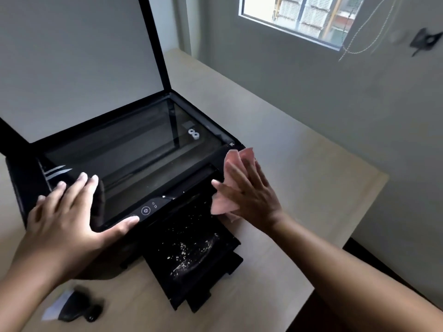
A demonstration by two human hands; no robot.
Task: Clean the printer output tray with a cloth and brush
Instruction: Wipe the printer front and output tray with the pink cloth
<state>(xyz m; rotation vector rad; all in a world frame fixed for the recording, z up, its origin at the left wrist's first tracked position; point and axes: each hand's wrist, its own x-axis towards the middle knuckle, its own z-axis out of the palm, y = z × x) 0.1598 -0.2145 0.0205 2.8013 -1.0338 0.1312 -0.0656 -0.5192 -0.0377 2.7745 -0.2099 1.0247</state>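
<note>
A black printer [134,149] stands on a light wooden table with its scanner lid [79,56] raised. Its black output tray [191,257] sticks out toward me and is speckled with pale crumbs and dust. My left hand [69,212] lies flat on the front left corner of the printer, fingers straight, thumb near the control buttons. My right hand [249,190] presses a pink cloth [227,202] with straight fingers against the printer's front right side, just above the tray. A small black brush [76,305] lies on the table at the lower left.
A white scrap of paper [56,305] lies beside the brush. Two small white rings [193,134] sit on the scanner glass. The table edge [347,236] falls away on the right. A grey wall with a window [299,15] stands behind.
</note>
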